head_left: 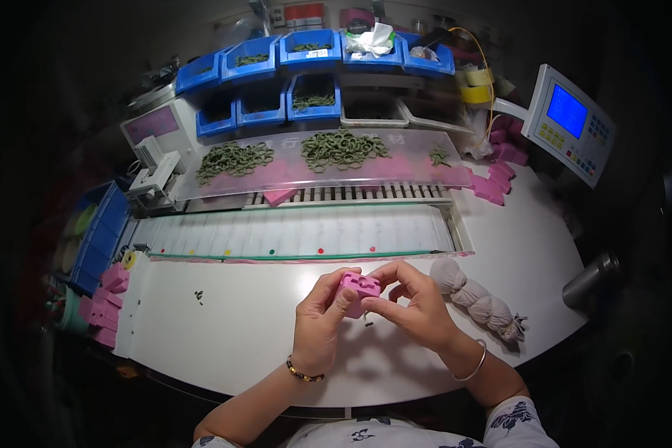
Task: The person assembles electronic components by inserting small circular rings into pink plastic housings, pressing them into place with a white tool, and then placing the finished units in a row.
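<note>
A small pink block (360, 284) with a recessed slot pattern in its top face is held above the white table. My left hand (322, 317) grips it from the left, its thumb across the near face. At the block's right side, my right hand (413, 305) has its thumb and index finger closed on it; whether a small part is also between them I cannot make out. A tiny dark piece (369, 323) lies on the table just below the block. A few small dark green bits (198, 297) lie farther left.
A clear raised shelf (284, 168) carries heaps of green rings (342, 149); blue bins (310, 51) stand behind. A conveyor strip (299, 233) crosses ahead. A bundled grey cloth (476, 299) and dark cylinder (591, 281) are right, pink blocks (101, 310) left, a control panel (571, 119) upper right.
</note>
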Demonstrator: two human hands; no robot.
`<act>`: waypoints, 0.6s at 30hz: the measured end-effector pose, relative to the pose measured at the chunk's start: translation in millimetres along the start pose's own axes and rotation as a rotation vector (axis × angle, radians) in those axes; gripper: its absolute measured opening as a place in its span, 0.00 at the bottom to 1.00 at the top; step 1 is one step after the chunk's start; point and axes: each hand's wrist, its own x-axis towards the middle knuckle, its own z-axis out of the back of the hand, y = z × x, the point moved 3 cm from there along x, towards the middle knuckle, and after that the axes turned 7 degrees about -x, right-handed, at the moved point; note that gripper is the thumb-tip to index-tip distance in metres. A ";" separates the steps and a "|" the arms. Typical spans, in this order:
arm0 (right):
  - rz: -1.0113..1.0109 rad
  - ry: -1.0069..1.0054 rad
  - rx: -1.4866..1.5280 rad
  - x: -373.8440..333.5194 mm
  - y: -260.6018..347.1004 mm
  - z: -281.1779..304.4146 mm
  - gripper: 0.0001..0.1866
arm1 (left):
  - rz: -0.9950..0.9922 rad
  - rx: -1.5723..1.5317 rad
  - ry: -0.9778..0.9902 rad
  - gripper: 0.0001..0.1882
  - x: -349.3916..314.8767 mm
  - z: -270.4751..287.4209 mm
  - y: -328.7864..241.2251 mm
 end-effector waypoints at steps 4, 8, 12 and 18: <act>0.195 -0.058 -0.111 1.5 6.4 1.3 0.13 | -0.131 0.093 0.113 0.17 -3.4 9.1 -3.4; 0.295 -0.036 -0.174 1.4 15.3 1.8 0.14 | -0.194 0.236 0.146 0.17 -6.1 14.4 -11.0; 0.264 -0.024 -0.145 2.1 14.4 -0.8 0.14 | -0.110 0.126 0.112 0.15 -6.5 12.7 -15.6; 0.102 0.136 0.153 2.2 -1.9 0.2 0.14 | 0.156 -0.112 0.326 0.17 1.8 30.7 -15.4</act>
